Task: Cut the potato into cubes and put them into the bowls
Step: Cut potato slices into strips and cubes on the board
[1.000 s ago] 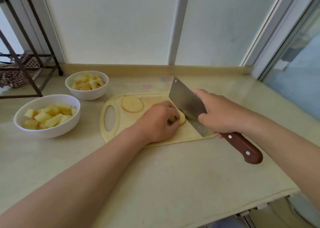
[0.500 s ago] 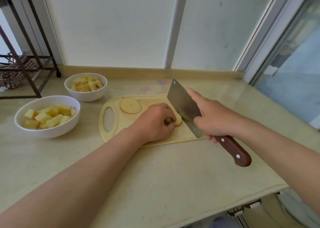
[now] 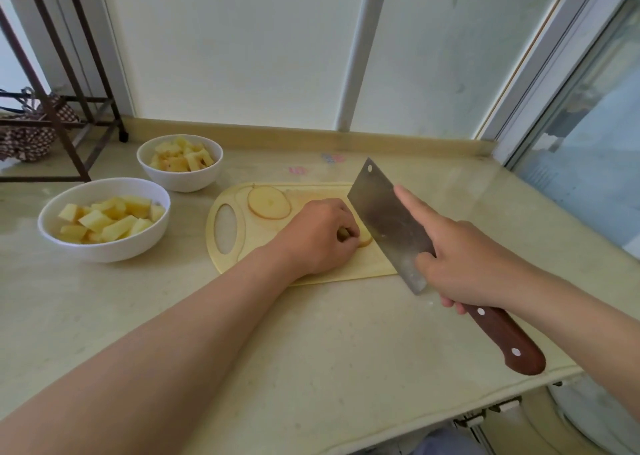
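My left hand [image 3: 317,238] lies on the cutting board [image 3: 360,269] with its fingers curled down over a piece of potato [image 3: 364,240], pinning it against the board. Only a pale sliver of that piece shows past my fingertips, on their right side; the rest is hidden under my knuckles.

My right hand [image 3: 464,267] grips the cleaver [image 3: 388,224] where the blade meets the brown wooden handle [image 3: 509,342]. Three fingers are wrapped round the handle, and my forefinger is stretched straight along the flat of the blade near its back. The blade stands tilted, edge down, just to the right of the potato piece and close against my left fingertips. I cannot tell whether the edge has met the potato, because the steel covers that spot. The blade's heel hangs past the board's near edge, over the counter [image 3: 311,350].

A round potato slice [image 3: 269,202] lies flat on the far left of the board, near the oval handle hole and apart from both hands.

To the left of the board stand two white bowls, well clear of my grip. The nearer, larger bowl [image 3: 104,253] holds potato cubes [image 3: 104,220]. The smaller bowl [image 3: 180,180] behind it holds more cubes [image 3: 180,159].
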`<state>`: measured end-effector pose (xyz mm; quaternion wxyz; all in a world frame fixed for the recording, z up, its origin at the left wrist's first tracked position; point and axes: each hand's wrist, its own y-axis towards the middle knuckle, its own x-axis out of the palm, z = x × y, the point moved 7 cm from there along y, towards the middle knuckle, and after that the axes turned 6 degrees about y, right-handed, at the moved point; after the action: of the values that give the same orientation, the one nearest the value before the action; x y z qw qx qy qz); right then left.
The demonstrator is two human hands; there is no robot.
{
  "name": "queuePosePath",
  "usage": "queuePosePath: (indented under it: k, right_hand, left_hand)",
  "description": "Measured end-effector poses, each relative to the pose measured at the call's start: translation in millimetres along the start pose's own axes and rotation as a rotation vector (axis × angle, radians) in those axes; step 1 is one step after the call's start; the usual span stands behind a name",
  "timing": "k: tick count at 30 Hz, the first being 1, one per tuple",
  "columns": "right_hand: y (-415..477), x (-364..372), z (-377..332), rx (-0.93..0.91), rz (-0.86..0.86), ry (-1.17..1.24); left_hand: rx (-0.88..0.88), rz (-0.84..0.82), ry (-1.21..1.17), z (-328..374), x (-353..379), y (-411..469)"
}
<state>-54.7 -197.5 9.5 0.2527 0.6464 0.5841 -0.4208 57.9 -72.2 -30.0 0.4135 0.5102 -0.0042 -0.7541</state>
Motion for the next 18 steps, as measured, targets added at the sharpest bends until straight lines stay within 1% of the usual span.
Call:
queuePosePath:
  k: [3,6,8,10,12,16,18]
  right_hand:
    - [2,0,-3,0.025,-0.048,-0.053]
    - [24,1,-16,0.054,-0.1,-0.132]
    - [46,0,-29,0.031,-0.105,-0.168]
    - [59,1,-39,0.006,-0.095,-0.147]
    - [62,0,-36,0.006,-0.065,-0.074]
    - [43,-4,-13,-0.029,0.1,0.139]
    - [31,-2,-9,-0.067,0.162,0.176]
  left_hand:
    - [0.011,0.006,0.001,0,1,0]
    - [0.028,0.012,0.015,0,1,1]
    - [0.045,0.015,0.018,3,1,1]
    - [0.065,0.016,0.02,5,0,1]
    - [0.08,0.021,0.041,7,-1,-2]
    - [0.07,0.056,0.079,6,-5,-5]
    - [0.051,0.054,0.076,4,-6,-6]
